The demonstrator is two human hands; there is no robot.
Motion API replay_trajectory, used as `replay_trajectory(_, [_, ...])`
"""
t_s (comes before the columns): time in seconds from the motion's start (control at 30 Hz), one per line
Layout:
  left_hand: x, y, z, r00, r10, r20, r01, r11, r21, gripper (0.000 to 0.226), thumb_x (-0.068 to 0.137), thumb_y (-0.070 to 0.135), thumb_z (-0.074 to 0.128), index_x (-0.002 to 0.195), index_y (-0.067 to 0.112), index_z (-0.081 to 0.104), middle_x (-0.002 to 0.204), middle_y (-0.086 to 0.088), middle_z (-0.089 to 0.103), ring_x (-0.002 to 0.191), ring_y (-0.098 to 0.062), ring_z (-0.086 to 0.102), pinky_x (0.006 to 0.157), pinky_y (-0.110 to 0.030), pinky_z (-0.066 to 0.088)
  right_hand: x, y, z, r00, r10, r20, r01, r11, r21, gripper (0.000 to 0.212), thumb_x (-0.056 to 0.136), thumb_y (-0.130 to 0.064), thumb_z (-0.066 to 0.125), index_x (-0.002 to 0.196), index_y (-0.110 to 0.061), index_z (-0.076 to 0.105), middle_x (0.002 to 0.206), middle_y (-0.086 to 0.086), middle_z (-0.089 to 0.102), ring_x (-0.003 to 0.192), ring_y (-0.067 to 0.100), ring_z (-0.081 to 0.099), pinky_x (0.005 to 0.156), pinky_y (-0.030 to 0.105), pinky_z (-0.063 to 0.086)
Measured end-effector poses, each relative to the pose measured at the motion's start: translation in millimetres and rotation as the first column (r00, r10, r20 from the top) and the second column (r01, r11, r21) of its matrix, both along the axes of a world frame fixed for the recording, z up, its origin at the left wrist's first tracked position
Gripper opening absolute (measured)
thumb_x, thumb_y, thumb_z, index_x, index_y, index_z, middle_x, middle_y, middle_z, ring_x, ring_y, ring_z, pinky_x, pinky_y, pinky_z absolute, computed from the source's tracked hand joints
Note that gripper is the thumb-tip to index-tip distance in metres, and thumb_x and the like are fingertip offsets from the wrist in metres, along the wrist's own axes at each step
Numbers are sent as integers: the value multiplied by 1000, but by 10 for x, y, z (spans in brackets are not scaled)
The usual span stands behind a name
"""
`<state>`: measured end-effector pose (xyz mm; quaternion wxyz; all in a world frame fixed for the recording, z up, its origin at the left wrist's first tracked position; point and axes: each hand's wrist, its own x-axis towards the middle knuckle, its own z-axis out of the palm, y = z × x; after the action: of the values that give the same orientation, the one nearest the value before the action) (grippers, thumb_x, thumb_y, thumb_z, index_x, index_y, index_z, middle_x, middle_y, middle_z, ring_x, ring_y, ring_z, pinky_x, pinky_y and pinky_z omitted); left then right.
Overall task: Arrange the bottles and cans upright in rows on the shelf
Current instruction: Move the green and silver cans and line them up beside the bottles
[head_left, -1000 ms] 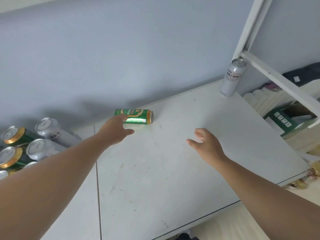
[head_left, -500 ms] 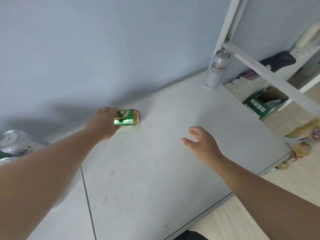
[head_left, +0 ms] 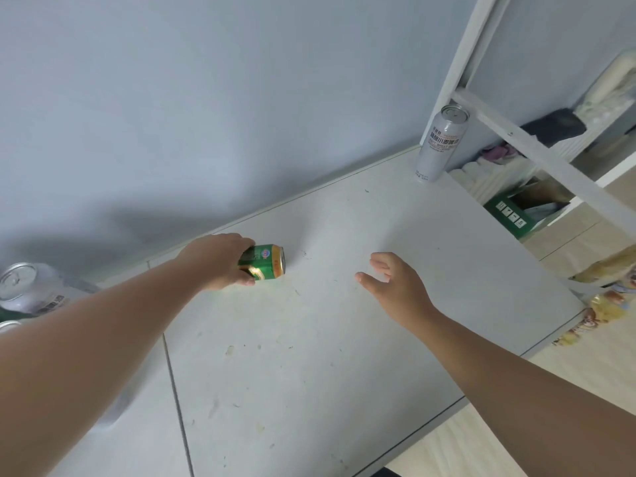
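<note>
A green and gold can (head_left: 266,262) lies on its side on the white shelf board (head_left: 344,339) near the back wall. My left hand (head_left: 220,261) grips it, fingers and thumb curled round its left end. My right hand (head_left: 395,285) hovers open over the board to the right, holding nothing. A tall silver can (head_left: 440,144) stands upright at the back right corner beside the white frame post (head_left: 464,63). Another silver can (head_left: 31,290) stands at the far left edge, partly hidden behind my left forearm.
The white frame's crossbar (head_left: 550,166) runs diagonally at the right. Below it are a green box (head_left: 516,215), folded cloths and snack packets (head_left: 602,304) on the floor. The grey-blue wall (head_left: 241,98) backs the shelf. A seam (head_left: 175,390) splits the board.
My left hand has closed round the green can, which it only touched a second ago. The view has shifted, so most of the cans at the left have left the frame.
</note>
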<state>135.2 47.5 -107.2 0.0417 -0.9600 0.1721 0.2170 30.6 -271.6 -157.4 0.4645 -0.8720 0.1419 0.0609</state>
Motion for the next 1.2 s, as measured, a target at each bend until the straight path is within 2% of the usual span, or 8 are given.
replay_trajectory(0.17, [-27,-46,-16,995,78,57,-78,997,-10,43,76,67,64,103,35,55,93,14,55,87,-14,58,64,-30,42,367,-325,150,997,-65,29,66,998,-18,53,88,-34,76,134,-14,57,132,-3,64,123,10,58,99,24,41])
replay_trajectory(0.3, [-53,-147,21,963,270,29,-263,955,-135,45,74,72,65,95,32,59,86,12,59,79,-12,59,61,-30,41,784,-731,250,985,-169,36,170,985,-31,58,87,-34,77,135,-12,56,132,3,63,122,15,59,99,30,46])
replay_trajectory(0.37, [-92,-192,22,910,413,-27,-406,880,-246,46,72,71,70,94,32,63,86,10,64,79,-12,61,61,-29,45,1026,-914,286,976,-214,39,216,976,-44,65,85,-38,78,138,-11,53,136,4,61,124,17,58,102,36,48])
replay_trajectory(0.53, [-254,-351,56,787,601,-139,-585,655,-478,35,75,58,78,94,30,70,91,10,69,85,-12,65,70,-30,51,1626,-1215,391,928,-351,124,355,935,-16,86,70,-48,85,137,-7,49,131,7,61,118,21,61,97,33,48])
replay_trajectory(0.63, [-355,-414,23,736,656,-170,-623,556,-550,33,77,55,78,95,29,71,93,14,70,88,-7,65,70,-29,49,1898,-1284,384,893,-416,169,418,908,28,89,65,-46,89,133,-7,47,124,6,64,103,19,64,85,27,47])
replay_trajectory(0.77, [-429,-426,-2,681,709,-183,-650,470,-598,35,78,57,78,103,35,69,97,19,70,90,1,62,69,-24,44,2126,-1320,325,867,-472,157,470,881,51,84,74,-35,88,137,-2,43,131,9,60,112,23,60,85,22,38])
replay_trajectory(1.03, [-519,-369,1,601,773,-203,-692,376,-617,31,81,54,77,102,34,68,95,21,68,87,5,61,67,-19,43,2193,-1361,259,862,-471,189,482,876,-12,72,76,-38,85,128,-2,50,130,15,64,117,33,61,94,37,46])
replay_trajectory(1.2, [-589,-346,26,528,809,-260,-712,254,-655,38,78,49,81,106,25,71,98,14,72,89,-7,68,79,-33,57,2090,-1214,306,883,-425,197,433,901,3,67,74,-42,85,122,-6,56,124,11,67,113,30,64,85,32,45])
